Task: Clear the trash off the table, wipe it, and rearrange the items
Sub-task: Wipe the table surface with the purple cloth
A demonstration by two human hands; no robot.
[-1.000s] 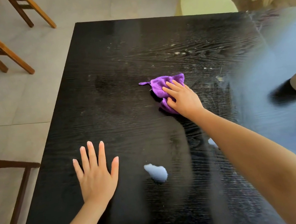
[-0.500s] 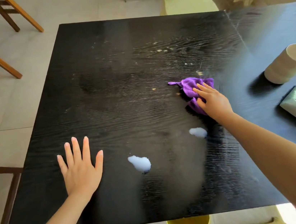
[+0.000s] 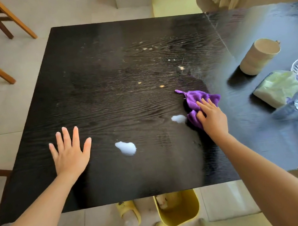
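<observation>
Now purple cloth (image 3: 193,97) slid beside foam blob (image 3: 179,118), right hand (image 3: 212,118) pressing

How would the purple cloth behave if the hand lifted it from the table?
Probably floppy: the purple cloth lies bunched in folds under the right hand, one corner trailing. Likely light: it looks like thin fabric.

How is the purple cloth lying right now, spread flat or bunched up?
Bunched up. The purple cloth is crumpled into folds under the right hand, which presses it on the table; one corner sticks out leftward.
</observation>
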